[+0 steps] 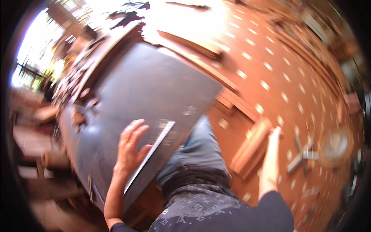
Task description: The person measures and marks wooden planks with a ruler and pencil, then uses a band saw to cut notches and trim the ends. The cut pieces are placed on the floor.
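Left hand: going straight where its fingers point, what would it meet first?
The left hand looks free to pass over the dark tabletop to its far edge, though depth is unclear.

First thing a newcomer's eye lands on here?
Probably the broad, dark-grey, flat work surface left of centre, with the open left hand beside a thin, silvery, straight strip on it. To its right, the reddish-brown floor dotted with white patches stands out, as does white glare at top centre.
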A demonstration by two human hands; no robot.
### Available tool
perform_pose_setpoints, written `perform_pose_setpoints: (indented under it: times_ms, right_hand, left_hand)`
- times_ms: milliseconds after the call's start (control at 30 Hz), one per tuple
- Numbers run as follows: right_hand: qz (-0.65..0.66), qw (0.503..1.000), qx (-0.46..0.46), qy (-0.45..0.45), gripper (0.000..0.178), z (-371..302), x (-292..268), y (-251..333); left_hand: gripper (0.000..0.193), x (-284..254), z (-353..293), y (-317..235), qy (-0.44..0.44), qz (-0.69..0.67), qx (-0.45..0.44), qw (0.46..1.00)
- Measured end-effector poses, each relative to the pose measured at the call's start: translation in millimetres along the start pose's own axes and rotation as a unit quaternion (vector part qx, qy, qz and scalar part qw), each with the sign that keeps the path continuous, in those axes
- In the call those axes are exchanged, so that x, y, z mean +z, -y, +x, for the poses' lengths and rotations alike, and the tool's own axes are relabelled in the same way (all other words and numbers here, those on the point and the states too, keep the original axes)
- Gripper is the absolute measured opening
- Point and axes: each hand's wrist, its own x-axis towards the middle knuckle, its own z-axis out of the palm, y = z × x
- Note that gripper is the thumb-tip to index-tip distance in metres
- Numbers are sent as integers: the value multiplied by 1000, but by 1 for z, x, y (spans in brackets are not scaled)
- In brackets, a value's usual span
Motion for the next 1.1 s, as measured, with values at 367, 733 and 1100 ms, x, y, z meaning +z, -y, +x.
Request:
perform_pose_setpoints:
  times_ms: [367,733,1100]
  right_hand:
    - [-120,621,-505,587,31,-477,396,197]
    - [-349,139,-715,589,61,-890,504,66]
    - [-400,5,-732,552,67,-981,589,-24]
  left_hand:
    - [78,6,-229,-36,-67,57,-391,916]
    - [59,17,-232,-35,-181,65,-440,877]
    - [47,23,-235,-36,-210,96,-445,866]
